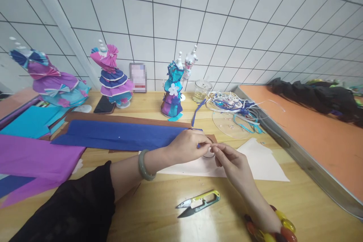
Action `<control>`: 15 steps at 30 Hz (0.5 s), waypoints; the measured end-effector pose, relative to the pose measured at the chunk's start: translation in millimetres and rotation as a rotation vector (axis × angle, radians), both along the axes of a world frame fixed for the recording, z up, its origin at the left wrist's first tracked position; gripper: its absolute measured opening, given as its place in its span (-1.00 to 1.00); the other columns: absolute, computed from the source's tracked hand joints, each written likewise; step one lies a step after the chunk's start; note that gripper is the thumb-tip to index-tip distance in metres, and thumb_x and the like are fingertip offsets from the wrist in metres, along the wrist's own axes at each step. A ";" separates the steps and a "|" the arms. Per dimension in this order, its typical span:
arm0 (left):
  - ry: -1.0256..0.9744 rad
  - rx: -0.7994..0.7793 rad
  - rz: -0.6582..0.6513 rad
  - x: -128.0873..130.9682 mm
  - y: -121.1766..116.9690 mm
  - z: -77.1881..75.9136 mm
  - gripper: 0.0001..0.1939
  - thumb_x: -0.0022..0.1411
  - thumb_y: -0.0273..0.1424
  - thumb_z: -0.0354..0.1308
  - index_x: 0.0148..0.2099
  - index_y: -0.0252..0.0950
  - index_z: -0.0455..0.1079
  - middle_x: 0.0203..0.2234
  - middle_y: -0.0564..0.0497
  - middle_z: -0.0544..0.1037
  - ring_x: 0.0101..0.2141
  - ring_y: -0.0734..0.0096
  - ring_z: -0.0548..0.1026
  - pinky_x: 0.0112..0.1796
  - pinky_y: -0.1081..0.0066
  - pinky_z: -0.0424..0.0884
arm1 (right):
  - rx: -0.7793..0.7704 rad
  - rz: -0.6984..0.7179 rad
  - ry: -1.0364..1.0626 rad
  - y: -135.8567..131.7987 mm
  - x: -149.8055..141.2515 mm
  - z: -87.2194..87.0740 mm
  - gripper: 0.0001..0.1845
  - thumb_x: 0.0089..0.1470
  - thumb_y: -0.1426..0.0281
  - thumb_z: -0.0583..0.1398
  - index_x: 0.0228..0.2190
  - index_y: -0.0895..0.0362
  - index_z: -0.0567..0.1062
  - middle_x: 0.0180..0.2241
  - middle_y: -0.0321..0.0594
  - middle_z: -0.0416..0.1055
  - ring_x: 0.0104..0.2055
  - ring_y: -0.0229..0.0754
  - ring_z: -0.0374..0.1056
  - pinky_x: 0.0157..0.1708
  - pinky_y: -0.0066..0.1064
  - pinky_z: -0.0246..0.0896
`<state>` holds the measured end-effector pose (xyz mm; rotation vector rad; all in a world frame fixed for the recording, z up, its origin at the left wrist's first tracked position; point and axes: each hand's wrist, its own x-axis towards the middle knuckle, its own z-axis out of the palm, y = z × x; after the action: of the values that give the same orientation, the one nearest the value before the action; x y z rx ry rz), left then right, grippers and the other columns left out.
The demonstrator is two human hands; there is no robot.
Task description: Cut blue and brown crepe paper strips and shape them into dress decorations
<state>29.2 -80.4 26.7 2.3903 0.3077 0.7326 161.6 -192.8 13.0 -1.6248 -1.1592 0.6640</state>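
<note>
My left hand (pixel 190 145) and my right hand (pixel 231 159) meet fingertip to fingertip above the white paper (pixel 184 168). Both are pinched closed, and whatever sits between the fingertips is too small to make out. Just below them, partly hidden by the fingers, is a round ring-shaped thing (pixel 209 154), which looks like a roll of tape. Thread snips (pixel 198 203) with a yellow and dark handle lie on the wooden table nearer to me, their blades pointing left and apart. A long folded strip of blue paper (pixel 121 135) stretches leftward from behind my left hand, over brown paper (pixel 93 118).
Dress forms in paper dresses (pixel 172 90) (pixel 115 79) (pixel 55 77) stand along the back. A glass cup (pixel 202 90), a tangle of paper scraps (pixel 231 103) and a clear disc (pixel 227 125) sit behind my hands. Purple paper (pixel 39 155) and a phone (pixel 104 104) lie left; an orange-topped surface (pixel 306 132) borders the right.
</note>
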 end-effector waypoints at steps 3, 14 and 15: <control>0.036 0.065 0.015 -0.6 0.5 -0.1 -0.74 0.18 -0.43 -0.06 -0.33 -0.30 0.47 -0.45 -0.01 0.50 -0.40 0.47 0.40 -0.33 0.49 0.23 | 0.000 0.026 -0.044 -0.2 -0.6 0.6 -0.71 0.05 0.20 0.11 -0.34 0.14 0.49 -0.54 -0.27 0.33 -0.58 -0.30 0.17 -0.54 -0.44 0.14; 0.019 -0.301 0.017 3.6 5.7 -8.0 -0.82 0.09 -0.43 0.03 -0.39 -0.32 0.46 -0.51 0.04 0.49 -0.48 0.56 0.37 -0.44 0.54 0.22 | -0.045 0.011 0.089 -0.6 -0.2 3.3 -0.70 -0.03 0.19 0.17 -0.36 0.15 0.52 -0.57 -0.28 0.32 -0.60 -0.31 0.15 -0.57 -0.45 0.11; 0.020 -0.404 0.012 4.5 6.6 -9.3 -0.83 0.08 -0.42 0.04 -0.38 -0.34 0.46 -0.51 0.04 0.49 -0.48 0.56 0.37 -0.45 0.55 0.23 | -0.058 0.007 0.120 -0.5 0.6 3.1 -0.70 -0.04 0.19 0.18 -0.36 0.16 0.52 -0.59 -0.29 0.31 -0.60 -0.31 0.14 -0.57 -0.45 0.10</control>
<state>33.7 -73.8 17.5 2.0153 0.4346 0.5880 162.2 -193.3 16.1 -1.6072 -1.0675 0.7955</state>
